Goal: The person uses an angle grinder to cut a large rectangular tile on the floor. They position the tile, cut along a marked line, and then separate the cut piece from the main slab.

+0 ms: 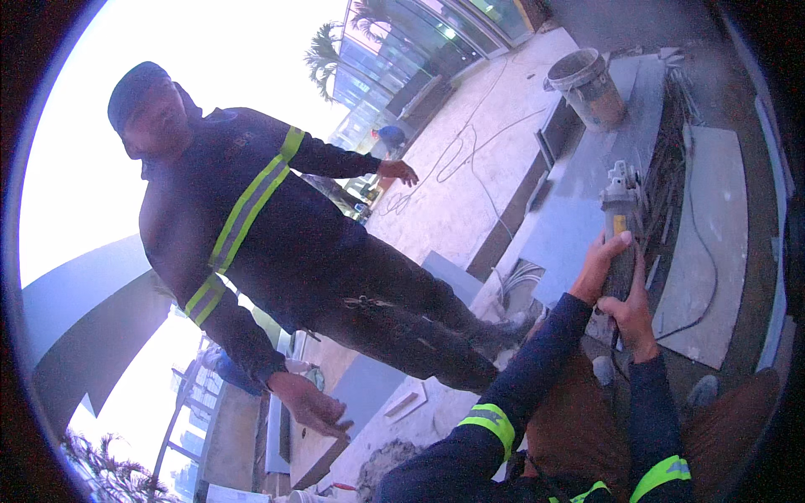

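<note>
An angle grinder with a grey body and a yellow patch is held in both my hands, its head pointing away from me. My left hand is closed around the left side of its body. Nearer to me, my right hand grips the rear part from the right. Beyond the grinder lies a long grey slab, its surface pale with dust. I cannot make out whether the disc touches anything.
A co-worker in dark clothes with reflective bands stands at left, arms spread. A dirty bucket stands on the far slab. A cable curves across a pale board at right. Another cable loops over the floor. A mortar heap lies low down.
</note>
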### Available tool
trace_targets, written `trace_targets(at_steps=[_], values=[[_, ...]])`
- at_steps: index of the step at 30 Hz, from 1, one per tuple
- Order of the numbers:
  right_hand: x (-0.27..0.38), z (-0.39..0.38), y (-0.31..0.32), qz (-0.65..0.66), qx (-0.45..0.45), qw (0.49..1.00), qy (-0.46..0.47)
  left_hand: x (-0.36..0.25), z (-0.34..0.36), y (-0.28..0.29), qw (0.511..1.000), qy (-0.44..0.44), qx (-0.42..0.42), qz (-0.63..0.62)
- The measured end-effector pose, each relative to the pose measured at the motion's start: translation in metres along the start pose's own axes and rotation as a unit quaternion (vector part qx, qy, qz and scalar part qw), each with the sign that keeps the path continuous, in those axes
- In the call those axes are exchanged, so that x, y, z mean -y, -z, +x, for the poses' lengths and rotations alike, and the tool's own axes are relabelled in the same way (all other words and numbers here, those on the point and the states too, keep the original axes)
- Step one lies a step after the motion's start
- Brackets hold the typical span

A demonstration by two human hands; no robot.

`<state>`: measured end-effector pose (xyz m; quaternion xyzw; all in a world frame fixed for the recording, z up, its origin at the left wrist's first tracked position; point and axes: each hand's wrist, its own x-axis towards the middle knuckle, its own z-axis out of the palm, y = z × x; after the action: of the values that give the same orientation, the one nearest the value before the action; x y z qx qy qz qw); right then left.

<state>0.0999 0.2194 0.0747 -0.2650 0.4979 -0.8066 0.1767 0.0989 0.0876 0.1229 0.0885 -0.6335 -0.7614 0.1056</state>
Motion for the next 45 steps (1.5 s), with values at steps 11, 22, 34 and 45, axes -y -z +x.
trace_targets(at_steps=[11, 22, 34, 45], values=[[-0.021, 0.004, 0.003, -0.018, -0.031, 0.998, 0.056, 0.010, 0.008, 0.000, 0.998, -0.013, 0.005, 0.059], [-0.010, -0.012, -0.001, 0.000, -0.064, 0.998, 0.019, 0.017, 0.003, -0.002, 0.997, 0.013, 0.026, 0.068], [-0.004, -0.019, 0.002, 0.034, -0.121, 0.991, 0.054, 0.013, 0.002, -0.022, 0.993, 0.043, 0.040, 0.103], [-0.020, -0.060, -0.044, 0.065, -0.267, 0.961, 0.043, -0.005, -0.017, -0.044, 0.953, 0.137, 0.198, 0.183]])
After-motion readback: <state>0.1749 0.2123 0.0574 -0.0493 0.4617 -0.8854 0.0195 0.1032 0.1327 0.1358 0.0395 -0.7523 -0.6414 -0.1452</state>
